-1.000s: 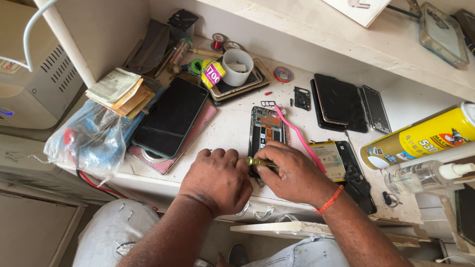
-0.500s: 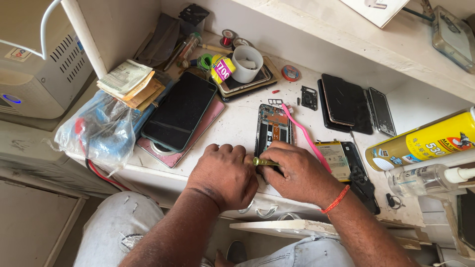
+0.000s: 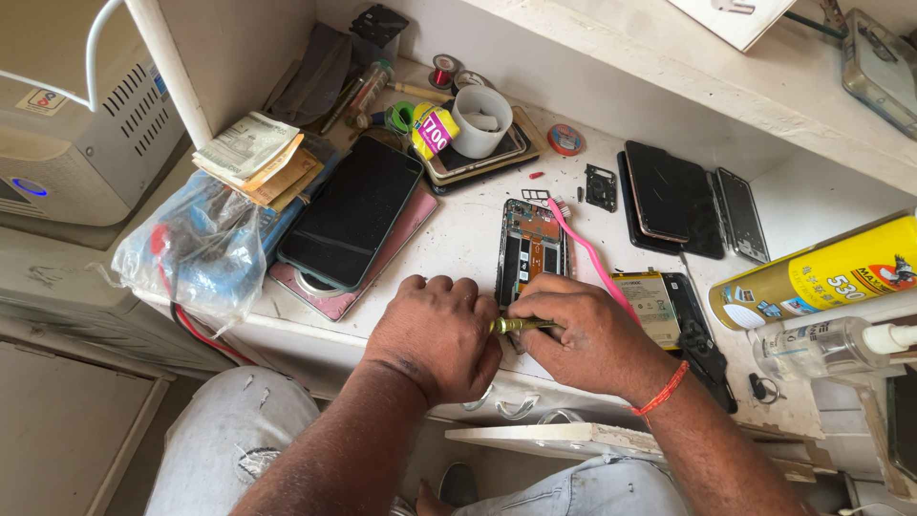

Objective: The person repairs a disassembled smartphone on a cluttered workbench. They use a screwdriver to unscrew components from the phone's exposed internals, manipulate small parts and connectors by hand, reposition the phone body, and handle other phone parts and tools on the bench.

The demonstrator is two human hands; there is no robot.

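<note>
Two bare hands work side by side at the near edge of the white tabletop (image 3: 458, 239). The left hand (image 3: 435, 334) is curled into a loose fist, knuckles up, its fingers (image 3: 439, 287) folded down at the lower end of an opened phone (image 3: 531, 250); what those fingers grip, if anything, cannot be told. The right hand (image 3: 592, 339), with an orange band (image 3: 659, 394) at the wrist, has its fingers closed on a slim tool with a yellow-green shaft (image 3: 521, 325), which lies roughly level and points toward the left hand, its tip hidden between the two hands. The opened phone lies flat just beyond both hands, back cover off, boards and orange flex showing. A pink plastic strip (image 3: 585, 250) runs along its right side. Just right of the right hand lies a flat battery pack (image 3: 651, 304).

Further left, a large dark-screened phone (image 3: 351, 210) rests on a pink case (image 3: 334, 296), beside a clear plastic bag (image 3: 196, 248) and a stack of folded paper (image 3: 256, 158). Right of the opened phone lie dark phone panels (image 3: 669, 196). A yellow spray can (image 3: 826, 272) lies on its side at the right, with a clear bottle (image 3: 826, 346) below it. Toward the back wall stands a white cup (image 3: 480, 119) on another handset.
</note>
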